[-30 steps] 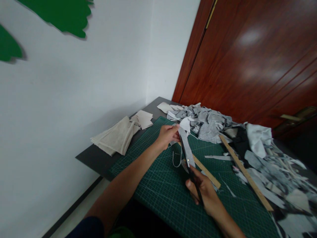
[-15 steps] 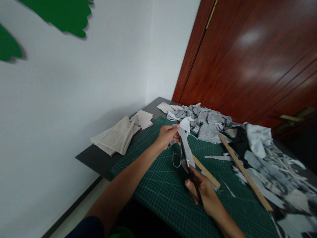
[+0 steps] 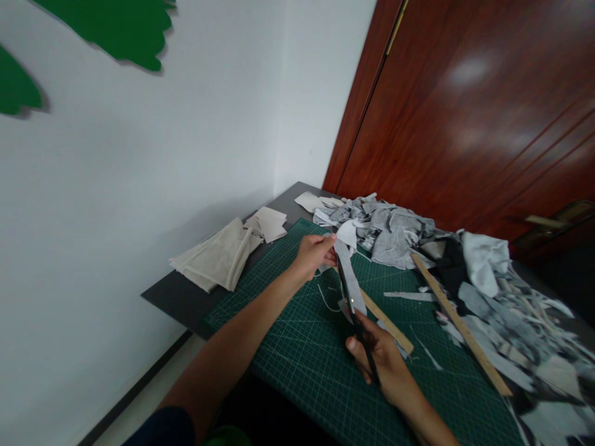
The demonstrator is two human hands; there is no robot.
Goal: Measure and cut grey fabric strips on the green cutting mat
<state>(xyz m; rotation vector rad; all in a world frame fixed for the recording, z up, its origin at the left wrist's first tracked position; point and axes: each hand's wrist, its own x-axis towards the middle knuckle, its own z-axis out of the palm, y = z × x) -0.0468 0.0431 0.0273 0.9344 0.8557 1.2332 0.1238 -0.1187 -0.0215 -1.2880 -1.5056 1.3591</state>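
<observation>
Above the green cutting mat (image 3: pixel 288 347), my left hand (image 3: pixel 314 255) pinches a grey strip of fabric (image 3: pixel 352 282) near its far end, where a pale flap stands up beyond the fingertips. My right hand (image 3: pixel 379 353) is wrapped round the handles of black scissors (image 3: pixel 352 301). Their blades lie along the strip's left edge, with the tips close to my left fingers; they look nearly closed. A thin pale offcut (image 3: pixel 328 301) curls on the mat left of the blades. One wooden ruler (image 3: pixel 388 322) lies partly behind the strip and my right hand.
Heaped grey fabric scraps (image 3: pixel 395 232) cover the mat's far edge, and more scraps (image 3: pixel 506 322) spread along the right. A second wooden ruler (image 3: pixel 460 325) lies there. Folded cream cloth (image 3: pixel 218 254) sits on the dark table at left, beside the white wall.
The thin pale offcut has dropped away from the blades and now lies further left and flatter on the mat. Both hands and the strip have barely moved.
</observation>
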